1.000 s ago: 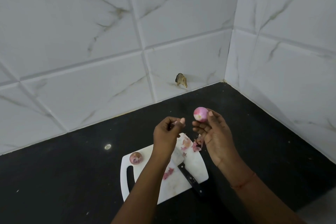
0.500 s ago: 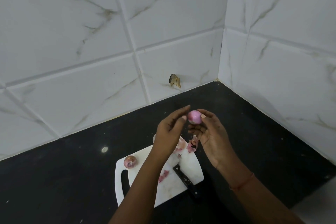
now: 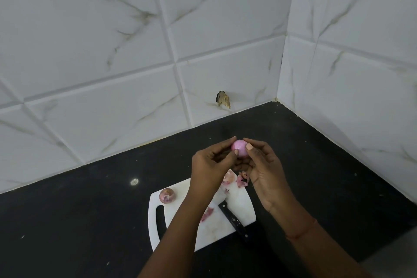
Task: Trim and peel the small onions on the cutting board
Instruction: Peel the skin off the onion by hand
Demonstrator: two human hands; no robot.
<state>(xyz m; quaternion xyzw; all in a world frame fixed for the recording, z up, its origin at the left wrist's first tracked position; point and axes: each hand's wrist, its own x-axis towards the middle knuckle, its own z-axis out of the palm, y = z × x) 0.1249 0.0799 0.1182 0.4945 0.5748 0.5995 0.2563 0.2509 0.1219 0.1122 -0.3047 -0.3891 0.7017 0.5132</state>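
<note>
A small pink peeled onion (image 3: 239, 147) is held up above the far end of the white cutting board (image 3: 239, 206). My right hand (image 3: 264, 168) grips it with thumb and fingers. My left hand (image 3: 211, 165) pinches it from the left side. A second small onion (image 3: 167, 195), still in reddish skin, sits at the board's far left corner. Pink peel scraps (image 3: 234, 179) lie at the board's far end and more scraps (image 3: 207, 214) in its middle. A black-handled knife (image 3: 234, 221) lies across the board, its blade hidden under my left arm.
The board rests on a black countertop (image 3: 90, 221) in a corner of white marble-look tiled walls. A brown broken patch (image 3: 223, 99) shows on the back wall just above the counter. A small white spot (image 3: 134, 181) lies on the counter left of the board.
My left hand came from beside the onion onto it and now pinches its left side. Both hands stay raised over the board.
</note>
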